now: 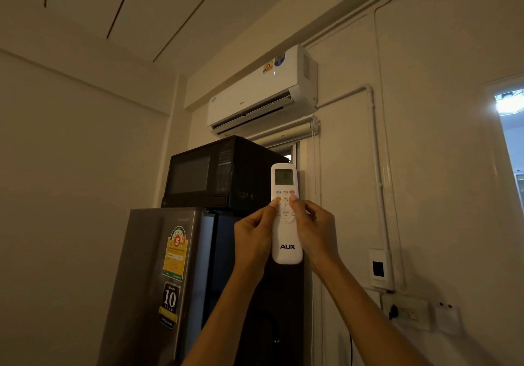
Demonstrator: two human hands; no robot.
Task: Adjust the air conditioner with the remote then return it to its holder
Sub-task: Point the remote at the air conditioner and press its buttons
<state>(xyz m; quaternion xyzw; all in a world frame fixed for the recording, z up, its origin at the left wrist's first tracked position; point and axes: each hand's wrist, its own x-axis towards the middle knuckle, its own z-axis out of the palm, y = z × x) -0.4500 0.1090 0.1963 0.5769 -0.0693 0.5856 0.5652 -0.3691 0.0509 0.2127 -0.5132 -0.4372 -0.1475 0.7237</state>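
Remote [287,240] upright, clamped between left hand [253,238] and right hand [317,231]; both thumbs on buttons, below air conditioner [262,93].

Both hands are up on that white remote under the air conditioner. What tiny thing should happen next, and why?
Probably press the button under the right hand's thumb. The remote is already held upright by both hands, the left hand steadying it, its top aimed toward the air conditioner whose flap looks open. Both thumbs rest by the small coloured buttons, so nothing needs repositioning first.
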